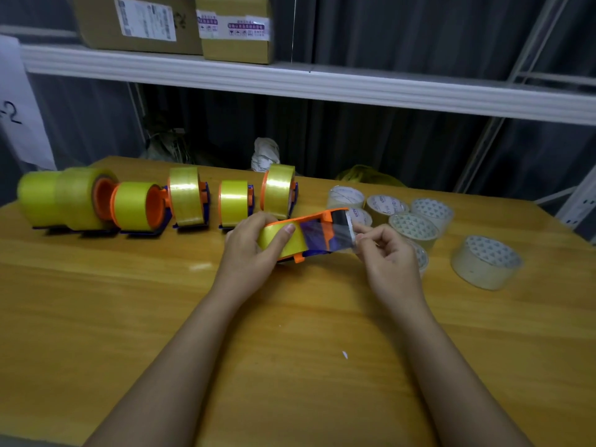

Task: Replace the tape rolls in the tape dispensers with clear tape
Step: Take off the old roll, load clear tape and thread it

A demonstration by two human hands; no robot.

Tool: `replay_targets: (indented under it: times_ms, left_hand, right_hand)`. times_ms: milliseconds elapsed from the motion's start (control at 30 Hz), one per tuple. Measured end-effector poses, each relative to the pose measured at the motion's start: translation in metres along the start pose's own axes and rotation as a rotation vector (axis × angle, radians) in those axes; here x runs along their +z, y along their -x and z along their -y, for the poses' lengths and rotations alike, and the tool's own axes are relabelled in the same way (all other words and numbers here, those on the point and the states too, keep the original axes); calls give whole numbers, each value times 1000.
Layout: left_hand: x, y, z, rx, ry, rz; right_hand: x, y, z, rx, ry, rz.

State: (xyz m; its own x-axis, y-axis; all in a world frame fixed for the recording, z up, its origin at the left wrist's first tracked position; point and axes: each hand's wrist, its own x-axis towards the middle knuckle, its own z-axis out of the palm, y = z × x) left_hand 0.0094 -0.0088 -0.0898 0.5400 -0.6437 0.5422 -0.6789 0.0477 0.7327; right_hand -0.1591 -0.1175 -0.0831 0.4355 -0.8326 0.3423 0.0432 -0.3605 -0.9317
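Observation:
My left hand (pixel 254 250) grips an orange and purple tape dispenser (pixel 322 235) by its yellow tape roll (pixel 282 241), just above the wooden table (pixel 135 301). My right hand (pixel 387 250) pinches the free end of the tape strip (pixel 338 232), pulled out past the dispenser's front. A row of several dispensers loaded with yellow rolls (pixel 185 196) stands along the table's far left. Several clear tape rolls (pixel 414 229) lie grouped at the right behind my right hand, and one clear roll (pixel 485 261) lies apart further right.
A white metal shelf (pixel 290 79) runs above the table's back edge, with cardboard boxes (pixel 235 27) on it. A crumpled white bag (pixel 265 154) sits behind the table. A white shelf upright (pixel 580 201) stands at the far right.

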Motion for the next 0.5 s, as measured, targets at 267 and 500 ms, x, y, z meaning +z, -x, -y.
replay_targets:
  times_ms: [267, 500]
  left_hand:
    - [-1, 1, -4, 2, 1, 24]
    - [-2, 2, -5, 15, -8, 32]
  right_hand:
    - [-1, -2, 1, 61, -36, -25]
    - [-2, -3, -1, 80, -40, -40]
